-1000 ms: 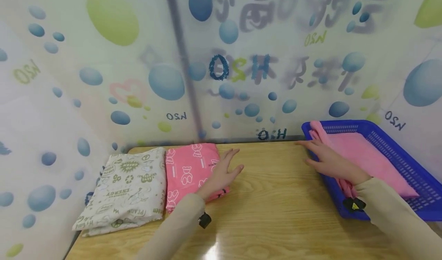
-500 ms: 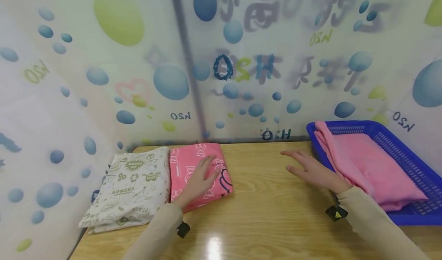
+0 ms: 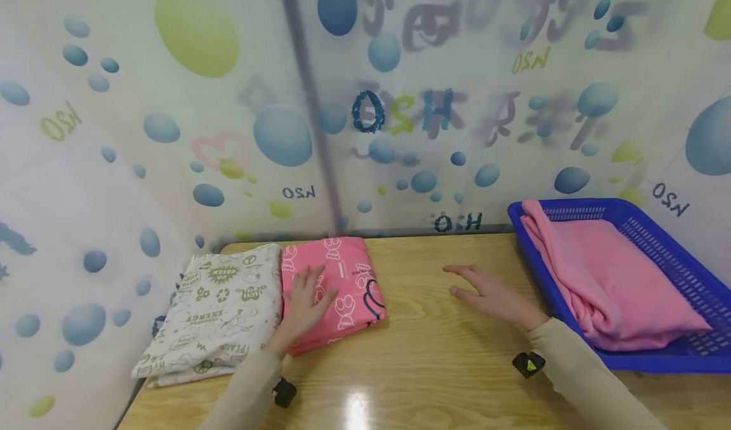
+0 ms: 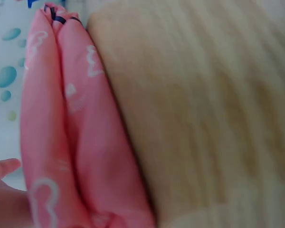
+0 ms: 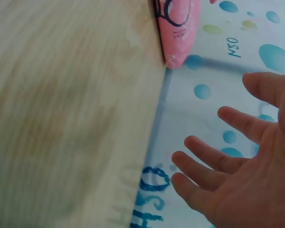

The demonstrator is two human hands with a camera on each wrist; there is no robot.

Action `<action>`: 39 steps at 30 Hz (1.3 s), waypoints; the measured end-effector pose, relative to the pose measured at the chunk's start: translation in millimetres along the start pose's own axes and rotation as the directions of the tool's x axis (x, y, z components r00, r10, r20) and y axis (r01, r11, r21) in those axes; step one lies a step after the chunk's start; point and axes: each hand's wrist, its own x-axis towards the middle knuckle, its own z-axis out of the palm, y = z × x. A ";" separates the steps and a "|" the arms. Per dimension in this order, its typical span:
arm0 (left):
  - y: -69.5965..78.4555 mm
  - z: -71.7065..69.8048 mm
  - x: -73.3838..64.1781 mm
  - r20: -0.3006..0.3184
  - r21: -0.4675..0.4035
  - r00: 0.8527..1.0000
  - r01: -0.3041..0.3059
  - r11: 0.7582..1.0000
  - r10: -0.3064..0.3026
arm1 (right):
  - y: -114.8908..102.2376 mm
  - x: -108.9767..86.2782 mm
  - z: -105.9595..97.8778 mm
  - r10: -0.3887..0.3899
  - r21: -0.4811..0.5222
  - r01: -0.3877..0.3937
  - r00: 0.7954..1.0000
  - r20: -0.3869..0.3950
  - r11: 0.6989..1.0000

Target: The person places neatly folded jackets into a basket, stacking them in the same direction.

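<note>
A folded pink cloth with white print and a dark blue figure lies at the table's left-middle. My left hand is over its left half with fingers spread and relaxed, gripping nothing. In the left wrist view, part of that hand shows at the edge beside the thick folded layers of the pink cloth. To the right, my right hand is held above the bare wood with loosely extended fingers and nothing in it. The right wrist view shows its palm and separated fingers.
Left of the pink cloth lies a folded white cloth with green print. A blue plastic basket at the right holds a plain pink fleece-like cloth. The wooden table meets a dotted wall at the back.
Both hands have moved left: the left one further over the printed pink cloth, the right one away from the basket to above the table. The cloths stay where they are.
</note>
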 end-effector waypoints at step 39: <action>-24.9 6.3 7.7 0.110 -0.311 0.965 0.261 0.914 -0.238 | -7.8 52.0 74.2 0.185 0.235 -0.200 0.979 0.085 0.951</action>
